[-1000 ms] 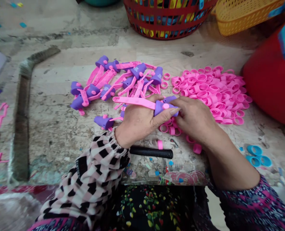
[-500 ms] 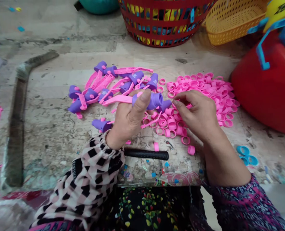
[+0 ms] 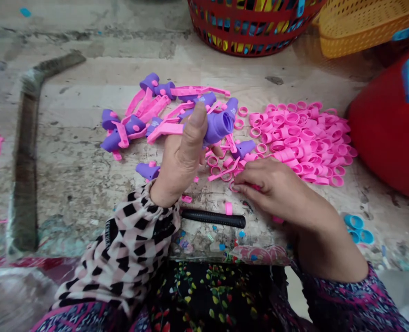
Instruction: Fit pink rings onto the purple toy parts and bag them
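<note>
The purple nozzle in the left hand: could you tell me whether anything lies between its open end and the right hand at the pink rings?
Nothing visible blocks it. The purple nozzle is raised in the left hand; below it lie only loose pink rings, where the right hand rests.

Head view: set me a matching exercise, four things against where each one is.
Things:
1. purple and pink toy part
2. black handle
3. pile of pink rings
4. red basket

Places:
A. at the table's far edge
B. held up in the left hand
C. lying near the front edge, between the two forearms
D. spread on the table beyond the right hand

Pairs: 1-B, 2-C, 3-D, 4-A
</note>
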A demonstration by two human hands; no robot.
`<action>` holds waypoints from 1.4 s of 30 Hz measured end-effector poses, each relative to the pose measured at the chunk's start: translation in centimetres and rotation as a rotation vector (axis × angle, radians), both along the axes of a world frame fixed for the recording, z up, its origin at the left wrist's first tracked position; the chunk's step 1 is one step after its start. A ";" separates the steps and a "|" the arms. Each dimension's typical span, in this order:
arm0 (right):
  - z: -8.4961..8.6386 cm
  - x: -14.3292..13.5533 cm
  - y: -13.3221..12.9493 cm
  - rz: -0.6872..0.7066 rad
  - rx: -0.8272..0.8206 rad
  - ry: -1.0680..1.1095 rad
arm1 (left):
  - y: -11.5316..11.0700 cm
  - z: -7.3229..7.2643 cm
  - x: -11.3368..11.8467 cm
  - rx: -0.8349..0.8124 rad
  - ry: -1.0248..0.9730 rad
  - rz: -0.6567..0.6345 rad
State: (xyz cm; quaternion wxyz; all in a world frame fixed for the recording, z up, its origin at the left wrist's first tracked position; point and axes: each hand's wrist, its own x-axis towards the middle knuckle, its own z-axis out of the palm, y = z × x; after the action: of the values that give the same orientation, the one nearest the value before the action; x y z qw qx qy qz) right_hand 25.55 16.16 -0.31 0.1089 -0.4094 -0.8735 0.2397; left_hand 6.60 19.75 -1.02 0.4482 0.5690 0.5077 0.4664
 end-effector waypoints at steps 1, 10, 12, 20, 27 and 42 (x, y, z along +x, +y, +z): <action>0.1 -0.2 -0.2 0.023 -0.015 -0.018 | 0.0 0.1 0.1 0.011 -0.017 -0.007; -0.3 -2.5 -2.2 0.170 -0.053 -0.273 | -0.3 0.4 0.4 0.104 -0.079 -0.072; -0.6 -2.7 -2.5 0.173 -0.027 -0.291 | -0.3 0.4 0.4 0.094 -0.067 -0.081; -0.5 -2.1 -1.8 0.092 -0.062 -0.149 | -0.5 0.1 0.3 0.057 -0.062 -0.113; -0.4 -0.5 -0.6 0.003 -0.161 0.277 | -0.7 0.2 0.0 0.124 0.082 -0.121; 3.4 -2.7 -4.9 -0.131 -0.486 1.117 | -12.6 4.8 -5.7 -0.019 0.028 -0.275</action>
State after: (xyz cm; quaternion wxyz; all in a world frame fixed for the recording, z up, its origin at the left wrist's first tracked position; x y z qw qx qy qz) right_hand 22.82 11.25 3.10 0.4685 -0.2877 -0.5777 0.6033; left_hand 0.86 7.16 3.81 0.5061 0.6353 0.4358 0.3877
